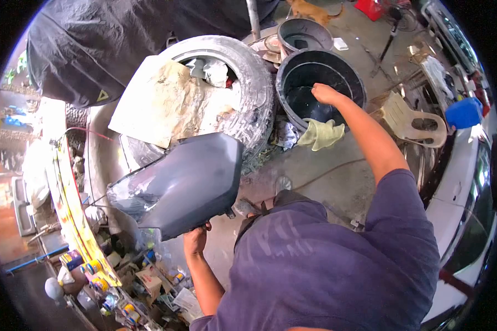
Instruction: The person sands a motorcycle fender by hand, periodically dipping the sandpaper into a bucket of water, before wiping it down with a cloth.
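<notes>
The right grip [325, 94] is closed over dark liquid [301, 105] in the black tub [361, 94]; the left grip [195, 240] clasps the dark panel [188, 182]'s lower edge.

Bright daylight entered from the left, washing out the background; a soft sheen lay on the dark grey plastic panel [182, 182], and fisheye distortion curved the black-rimmed edges.
</notes>
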